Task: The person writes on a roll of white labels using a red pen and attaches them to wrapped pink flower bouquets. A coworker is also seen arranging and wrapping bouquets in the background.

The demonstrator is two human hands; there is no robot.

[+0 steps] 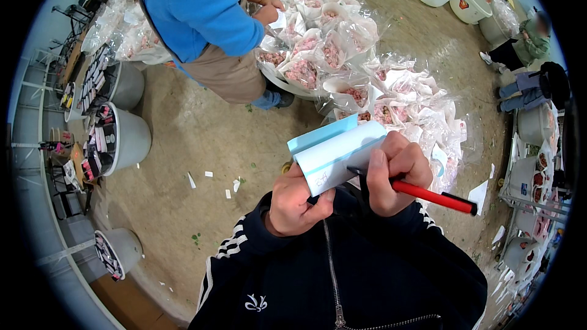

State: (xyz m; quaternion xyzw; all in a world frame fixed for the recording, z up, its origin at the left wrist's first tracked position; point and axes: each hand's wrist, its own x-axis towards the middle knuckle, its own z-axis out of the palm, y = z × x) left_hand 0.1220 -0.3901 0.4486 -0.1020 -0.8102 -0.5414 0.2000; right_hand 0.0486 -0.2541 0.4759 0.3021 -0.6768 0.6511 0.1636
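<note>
At lower centre the left hand (299,203) is clamped on a folded pale-blue and white paper pad (335,154), while the right hand (396,174) grips a red pen (433,197) against it. Grey buckets (125,137) at the left of the frame hold upright packets; wrapped pink flower bunches (342,55) cover the floor (202,140) at upper centre, beside a person in blue (195,6)

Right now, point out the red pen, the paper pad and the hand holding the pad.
red pen (431,195), head view, middle of its red barrel.
paper pad (333,156), head view, its white top sheet.
left hand (296,201), head view, back of the hand.
</note>
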